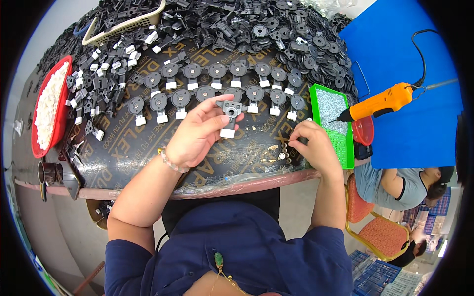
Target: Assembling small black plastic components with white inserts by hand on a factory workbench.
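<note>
My left hand (195, 132) holds a grey plastic part with a round hub and a white block at its lower end (230, 116), lifted just above the dark table (148, 153). My right hand (311, 143) rests on the table to the right, its fingertips pinched over a few small metal cylinders (283, 150); whether it grips one I cannot tell. Two rows of the same grey-and-white parts (217, 86) lie lined up beyond both hands.
A heap of black plastic parts (276, 29) fills the far table. A red tray of white pieces (49, 106) is at left, a beige basket (123, 22) far left. A green tray of screws (333, 121) and a hanging orange electric screwdriver (380, 102) are right. Another person sits low right.
</note>
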The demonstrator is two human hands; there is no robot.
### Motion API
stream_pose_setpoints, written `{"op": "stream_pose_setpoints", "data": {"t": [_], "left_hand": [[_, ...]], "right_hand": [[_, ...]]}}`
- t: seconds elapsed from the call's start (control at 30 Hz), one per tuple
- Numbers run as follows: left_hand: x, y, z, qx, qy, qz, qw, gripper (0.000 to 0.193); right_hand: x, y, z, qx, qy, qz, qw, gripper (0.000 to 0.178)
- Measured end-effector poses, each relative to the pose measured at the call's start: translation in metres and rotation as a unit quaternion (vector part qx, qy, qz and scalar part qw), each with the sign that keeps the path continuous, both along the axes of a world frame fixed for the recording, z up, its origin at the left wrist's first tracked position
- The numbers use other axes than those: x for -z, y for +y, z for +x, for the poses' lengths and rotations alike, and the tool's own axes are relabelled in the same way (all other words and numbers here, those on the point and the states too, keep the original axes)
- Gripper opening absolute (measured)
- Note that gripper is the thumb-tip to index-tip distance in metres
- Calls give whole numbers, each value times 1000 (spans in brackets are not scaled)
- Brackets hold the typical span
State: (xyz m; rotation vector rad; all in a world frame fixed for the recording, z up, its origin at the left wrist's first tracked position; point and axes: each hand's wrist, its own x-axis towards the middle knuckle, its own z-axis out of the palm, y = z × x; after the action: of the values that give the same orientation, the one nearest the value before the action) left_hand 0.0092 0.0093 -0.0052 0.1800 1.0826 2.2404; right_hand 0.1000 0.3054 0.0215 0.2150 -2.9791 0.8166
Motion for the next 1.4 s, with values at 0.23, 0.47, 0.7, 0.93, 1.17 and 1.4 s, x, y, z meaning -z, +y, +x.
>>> {"op": "stream_pose_setpoints", "data": {"t": [0.23,0.47,0.7,0.93,1.17,1.4], "left_hand": [[6,2,3,63,16,-34,997,52],[9,3,6,75,35,-61,995,47],[0,0,5,69,-8,11,998,44],[-1,-1,2,32,-10,-22,999,34],[5,-2,-2,19,-6,-8,1000,33],[3,-3,-2,3,-17,-1,1000,35]], "right_hand": [[-35,-48,-31,-48,-6,-146,988,5],[-28,-86,-62,-162,48,-35,985,10],[-56,-36,-83,61,151,-78,983,13],[-36,53,-115,202,155,201,946,19],[10,74,-158,19,69,260,963,43],[15,95,-179,-33,36,207,977,36]]}}
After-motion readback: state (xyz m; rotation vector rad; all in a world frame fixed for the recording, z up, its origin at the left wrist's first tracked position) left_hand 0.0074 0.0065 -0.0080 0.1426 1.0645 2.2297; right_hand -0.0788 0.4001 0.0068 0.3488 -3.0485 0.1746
